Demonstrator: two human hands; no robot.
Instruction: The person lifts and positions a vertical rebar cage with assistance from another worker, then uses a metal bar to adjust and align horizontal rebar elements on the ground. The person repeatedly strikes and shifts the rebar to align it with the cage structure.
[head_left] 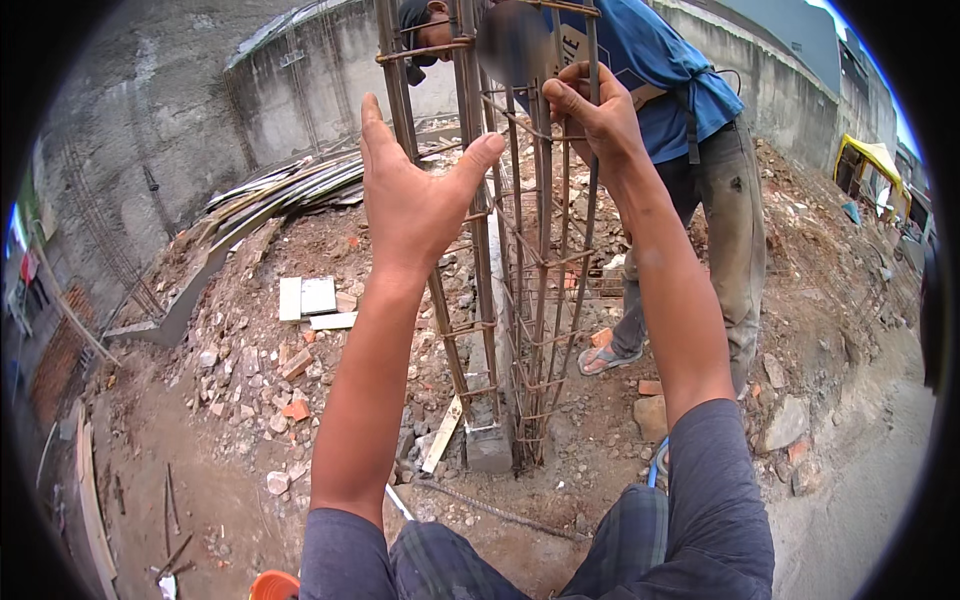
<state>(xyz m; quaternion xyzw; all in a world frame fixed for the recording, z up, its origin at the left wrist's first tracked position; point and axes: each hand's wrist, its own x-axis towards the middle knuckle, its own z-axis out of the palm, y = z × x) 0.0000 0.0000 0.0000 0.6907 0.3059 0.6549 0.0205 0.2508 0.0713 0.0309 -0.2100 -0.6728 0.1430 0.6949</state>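
Observation:
An upright cage of rusty steel rebar (530,300) rises from the rubble in front of me. My left hand (415,195) is raised with its fingers spread, its thumb tip touching one of the cage's upright bars. My right hand (590,110) is higher and its fingers curl around an upright bar near the top of the cage. Behind the cage stands another person in a blue shirt (660,70) and grey trousers, leaning toward its top.
Broken bricks and rubble (270,380) cover the ground. Metal sheets (290,190) lie stacked by a concrete wall (300,90) at the back left. A concrete block (488,445) sits at the cage's foot. An orange container (272,585) shows at the bottom edge.

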